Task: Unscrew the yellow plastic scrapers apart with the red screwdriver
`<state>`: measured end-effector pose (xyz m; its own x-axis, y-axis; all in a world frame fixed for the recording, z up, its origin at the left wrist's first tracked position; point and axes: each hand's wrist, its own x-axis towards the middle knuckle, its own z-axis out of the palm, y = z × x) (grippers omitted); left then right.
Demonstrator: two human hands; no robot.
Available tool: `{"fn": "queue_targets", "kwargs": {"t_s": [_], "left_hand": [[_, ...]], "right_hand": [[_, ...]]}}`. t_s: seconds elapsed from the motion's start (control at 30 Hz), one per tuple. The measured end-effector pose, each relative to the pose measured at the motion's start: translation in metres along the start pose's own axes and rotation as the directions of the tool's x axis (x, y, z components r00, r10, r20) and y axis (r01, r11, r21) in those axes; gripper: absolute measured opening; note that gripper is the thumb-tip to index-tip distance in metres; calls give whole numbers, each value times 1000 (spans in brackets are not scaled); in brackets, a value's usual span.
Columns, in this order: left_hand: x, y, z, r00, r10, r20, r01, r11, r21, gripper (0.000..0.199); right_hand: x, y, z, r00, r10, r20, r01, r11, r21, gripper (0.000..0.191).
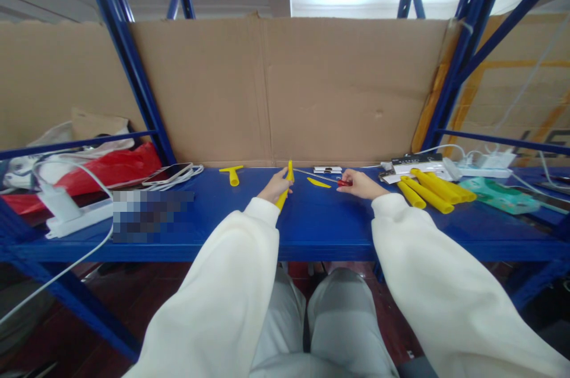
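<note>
My left hand (275,186) is wrapped round a yellow plastic piece (290,171), held upright with its lower end slanting toward me. Closed on the red handle of a long screwdriver (318,176), my right hand (356,183) keeps the thin metal shaft pointing left. The shaft's tip reaches the yellow piece; whether it sits in a screw cannot be made out. Between the hands, a flat yellow blade-shaped part (319,183) lies on the blue bench. To the left rests a yellow T-shaped piece (232,175).
Several yellow tubes (430,191) lie at the right beside a green packet (507,195). A small white-and-black object (327,170) sits by the cardboard wall (320,87). Power strips (82,218) with cables, a phone (171,174) and a red bag (116,170) occupy the left.
</note>
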<state>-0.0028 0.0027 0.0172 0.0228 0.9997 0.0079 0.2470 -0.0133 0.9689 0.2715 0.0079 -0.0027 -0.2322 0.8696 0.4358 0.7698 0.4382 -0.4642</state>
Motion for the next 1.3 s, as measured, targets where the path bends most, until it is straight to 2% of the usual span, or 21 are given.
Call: {"fn": "queue_targets", "kwargs": {"t_s": [0.13, 0.33, 0.47, 0.6, 0.8, 0.97, 1.17, 1.3], "left_hand": [[0, 0, 0, 1000, 1, 0, -1, 1000, 14, 79], [-1, 1, 1, 1000, 0, -14, 1, 1000, 15, 79], [-1, 1, 1, 1000, 2, -8, -2, 1000, -3, 80], [-1, 0, 1, 1000, -7, -14, 7, 1000, -8, 78], [0, 0, 2, 1000, -7, -26, 8, 1000, 12, 78], [-3, 2, 3, 1000, -5, -25, 6, 1000, 29, 78], [-6, 4, 3, 1000, -1, -11, 1, 1000, 11, 76], [-5, 4, 3, 1000, -5, -12, 6, 1000, 19, 77]], "right_hand": [[0, 1, 0, 1000, 8, -14, -9, 999, -48, 26], [-3, -5, -3, 995, -27, 94, 33, 998, -62, 28], [-1, -2, 0, 1000, -11, 28, 11, 1000, -12, 24], [-1, 0, 0, 999, 24, -34, -27, 997, -72, 26], [-1, -1, -2, 998, -30, 61, 36, 995, -89, 26], [1, 4, 2, 1000, -15, -8, 14, 999, -30, 27], [-1, 1, -3, 999, 6, -45, -14, 982, -188, 21], [-3, -2, -6, 999, -22, -40, 11, 965, -261, 15]]}}
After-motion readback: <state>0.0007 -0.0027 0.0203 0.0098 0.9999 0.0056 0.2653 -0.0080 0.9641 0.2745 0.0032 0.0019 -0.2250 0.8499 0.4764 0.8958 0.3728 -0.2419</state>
